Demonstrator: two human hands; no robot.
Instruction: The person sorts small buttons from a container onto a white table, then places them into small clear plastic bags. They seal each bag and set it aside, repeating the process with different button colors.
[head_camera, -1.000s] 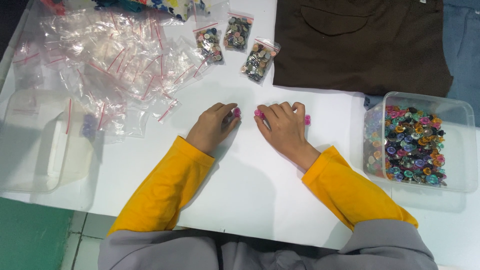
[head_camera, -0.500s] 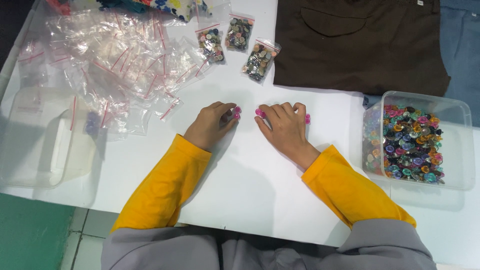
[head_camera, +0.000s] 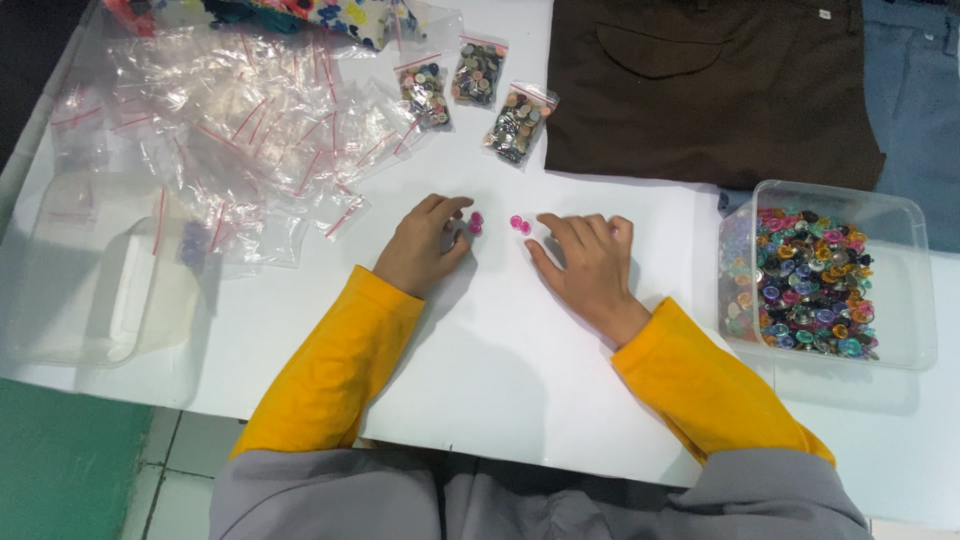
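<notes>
Left hand (head_camera: 425, 245) resting palm-down on the white table (head_camera: 500, 350), fingers curled loosely, fingertips touching a small pair of pink round plastic buttons (head_camera: 475, 222) — not clearly gripping them; nothing else held. Right hand (head_camera: 590, 265) flat on the table just beside it, fingers spread wide, holding nothing. A second small pair of pink round buttons (head_camera: 518, 224) lying on the table between the two hands, just off the right index fingertip, apart from the first pair. Both arms in yellow sleeves (head_camera: 330, 365) over a grey garment.

To the right, near the right forearm — a clear rectangular plastic tub (head_camera: 905, 330) filled with mixed coloured buttons (head_camera: 810, 280). Behind it, folded dark brown fabric (head_camera: 700, 90) lying on the table, with blue-grey denim fabric (head_camera: 915, 90) at its right edge.

Ahead of the hands, three small clear zip bags packed with assorted buttons (head_camera: 480, 90), lying side by side, well apart from the fingers. To the left, a loose heap of empty clear zip bags with red seal strips (head_camera: 230, 130). At the far left, a clear empty plastic container (head_camera: 90, 280) on the table's edge. Patterned floral cloth (head_camera: 340, 15) at the top edge, partly cut off by the frame.
</notes>
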